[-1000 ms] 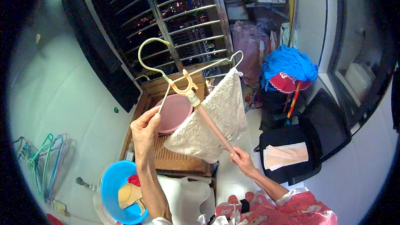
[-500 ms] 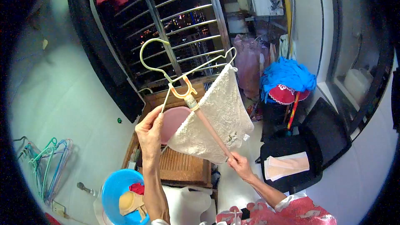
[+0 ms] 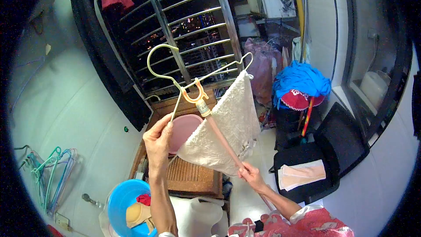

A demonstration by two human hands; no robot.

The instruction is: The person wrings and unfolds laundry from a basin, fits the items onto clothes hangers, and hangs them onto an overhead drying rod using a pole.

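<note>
My left hand (image 3: 158, 137) pinches one arm of a pale wire clothes hanger (image 3: 150, 65). A white towel (image 3: 234, 116) hangs by its corner from the hanger's far end, its lower part draping behind the pole. My right hand (image 3: 251, 174) is wrapped round the pinkish shaft of a clothes pole (image 3: 222, 142). The pole's orange and white forked head sits at the hanger's neck, just under the hook. The hook points up in front of the window bars and is not hung on anything.
A pink basin (image 3: 186, 127) stands behind the towel, above a brown washboard (image 3: 193, 173). Lower left is a blue basin (image 3: 113, 197) with clothes inside. Several hangers (image 3: 55, 160) hang on the left wall. A black chair (image 3: 302, 154) at right carries a folded cloth (image 3: 302, 174).
The towel has turned slightly, looks narrower, and its dark mark has swung mostly out of sight. The hanger and fork sit a little lower in view; both grips are unchanged.
</note>
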